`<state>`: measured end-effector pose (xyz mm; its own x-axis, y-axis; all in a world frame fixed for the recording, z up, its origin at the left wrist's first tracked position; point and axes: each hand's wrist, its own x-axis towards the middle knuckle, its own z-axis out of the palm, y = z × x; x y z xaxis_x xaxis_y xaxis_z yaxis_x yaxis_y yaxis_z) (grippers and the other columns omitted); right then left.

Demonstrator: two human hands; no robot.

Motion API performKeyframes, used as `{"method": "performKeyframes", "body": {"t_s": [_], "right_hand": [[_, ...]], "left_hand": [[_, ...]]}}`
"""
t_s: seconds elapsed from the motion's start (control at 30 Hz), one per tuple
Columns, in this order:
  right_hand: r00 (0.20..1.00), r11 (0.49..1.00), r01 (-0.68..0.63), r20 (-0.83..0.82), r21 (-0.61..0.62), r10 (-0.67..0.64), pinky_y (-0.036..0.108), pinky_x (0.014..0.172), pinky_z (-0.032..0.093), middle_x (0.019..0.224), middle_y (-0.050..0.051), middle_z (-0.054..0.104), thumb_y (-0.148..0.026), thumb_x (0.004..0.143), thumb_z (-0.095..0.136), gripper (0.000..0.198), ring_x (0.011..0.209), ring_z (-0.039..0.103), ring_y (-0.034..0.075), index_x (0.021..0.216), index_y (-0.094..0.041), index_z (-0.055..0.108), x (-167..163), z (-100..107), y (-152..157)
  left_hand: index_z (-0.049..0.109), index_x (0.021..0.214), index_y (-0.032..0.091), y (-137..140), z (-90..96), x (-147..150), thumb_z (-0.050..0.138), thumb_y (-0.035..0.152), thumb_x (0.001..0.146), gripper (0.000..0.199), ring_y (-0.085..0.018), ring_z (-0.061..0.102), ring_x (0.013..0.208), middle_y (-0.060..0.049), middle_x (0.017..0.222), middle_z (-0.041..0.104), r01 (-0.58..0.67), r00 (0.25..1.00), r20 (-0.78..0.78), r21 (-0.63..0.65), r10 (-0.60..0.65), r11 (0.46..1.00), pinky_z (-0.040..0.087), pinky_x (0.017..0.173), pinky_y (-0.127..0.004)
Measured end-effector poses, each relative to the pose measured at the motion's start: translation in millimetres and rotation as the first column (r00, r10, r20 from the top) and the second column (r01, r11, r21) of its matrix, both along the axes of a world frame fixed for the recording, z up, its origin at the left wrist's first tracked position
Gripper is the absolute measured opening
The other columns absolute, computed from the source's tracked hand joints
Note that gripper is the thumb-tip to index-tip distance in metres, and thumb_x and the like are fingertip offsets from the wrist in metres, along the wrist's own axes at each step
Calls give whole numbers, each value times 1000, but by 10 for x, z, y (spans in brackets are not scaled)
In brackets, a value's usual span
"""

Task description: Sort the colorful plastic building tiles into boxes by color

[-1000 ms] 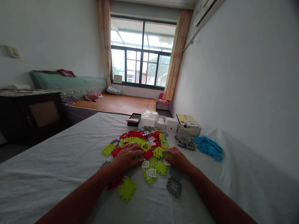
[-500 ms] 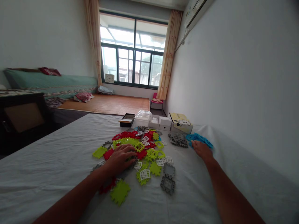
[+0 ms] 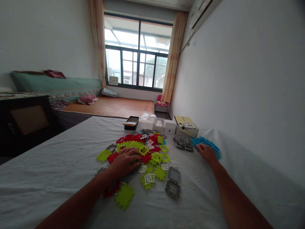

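Observation:
My left hand (image 3: 127,161) rests palm down on a mixed pile of notched plastic building tiles. Its fingers are apart and slightly bent over dark grey pieces, partly hiding them. Around it lie lime-green tiles (image 3: 125,196), red tiles (image 3: 145,158) and small white lattice windows (image 3: 149,179). On the right, my right hand (image 3: 207,154) is closed at the near side of a heap of blue tiles (image 3: 208,142); what its fingers hold is hidden. Just left of that heap sits a stack of grey tiles (image 3: 183,143).
Along the table's far edge stand a black open box (image 3: 131,123), a clear plastic container (image 3: 147,121), white boxes (image 3: 169,126) and a yellow cartoon box (image 3: 186,126). Two grey frame tiles (image 3: 172,190) lie in front. A wall (image 3: 252,95) borders the right side.
The whole view has shifted slightly to the right. My left hand stays on the pile, and my right hand remains at the blue heap with hardly any movement.

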<state>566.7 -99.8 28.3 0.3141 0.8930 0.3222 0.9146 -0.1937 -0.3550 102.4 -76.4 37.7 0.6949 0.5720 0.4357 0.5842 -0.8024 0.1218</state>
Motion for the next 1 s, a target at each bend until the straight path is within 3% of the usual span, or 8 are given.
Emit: {"method": "performKeyframes", "body": {"t_s": [0.07,0.17,0.27,0.33,0.4,0.57,0.83,1.0], "right_hand": [[976,978,-207,-78,-6,206,27,64,44,75,4,68,-47,86,41,37,69,61,17,82,-21,67,-312,17,35],[824,857,-511,-246,67,510,26,65,47,85,4,69,-49,84,47,36,73,61,16,93,-21,67,-898,20,37],[713,751,-647,-246,129,656,29,72,49,104,7,67,-47,83,52,37,91,60,19,109,-23,65,-1365,-23,-18],[700,727,-675,-202,128,685,32,79,47,106,8,66,-45,85,51,37,98,57,21,112,-24,64,-1517,-87,-40],[721,749,-648,-207,136,661,34,82,46,104,8,67,-44,86,48,36,98,57,22,109,-23,66,-1546,-169,-24],[741,834,-530,-394,154,544,32,75,47,93,8,69,-49,85,45,41,83,61,20,97,-17,68,-1430,-308,107],[731,819,-570,-414,66,543,33,77,49,90,5,71,-37,74,55,31,82,63,20,93,-17,68,-1472,-165,116],[767,842,-537,-387,49,512,36,84,48,98,6,71,-30,71,55,32,88,64,21,98,-18,68,-1470,-174,-23]], "left_hand": [[67,102,31,0,1,4,54,34,87,20,-20,51,112,1,112,62,-2,1000,-1,0,2,1000,36,98,-34],[66,102,32,1,3,8,54,34,87,20,-21,50,113,1,113,62,1,1000,3,-3,-1,1000,35,98,-35],[66,103,32,-7,16,12,53,34,88,20,-20,50,112,1,113,62,11,1000,7,-12,-11,1000,35,98,-35],[66,102,31,-13,27,12,52,33,89,20,-20,50,111,1,112,63,14,1000,16,-19,-13,1000,35,97,-35],[67,99,31,-17,31,6,51,34,89,19,-19,52,109,1,109,64,15,999,37,-22,-14,1000,35,97,-35],[69,92,28,-9,0,-28,49,34,90,21,-19,55,103,0,103,67,28,993,119,-27,-25,999,37,94,-35],[70,91,20,35,19,-3,41,37,92,33,-18,62,91,-5,96,70,58,902,431,-214,41,975,46,86,-30],[70,91,18,72,97,-29,43,38,89,34,-19,64,87,-5,92,72,-29,863,475,-295,173,955,49,81,-30]]}}
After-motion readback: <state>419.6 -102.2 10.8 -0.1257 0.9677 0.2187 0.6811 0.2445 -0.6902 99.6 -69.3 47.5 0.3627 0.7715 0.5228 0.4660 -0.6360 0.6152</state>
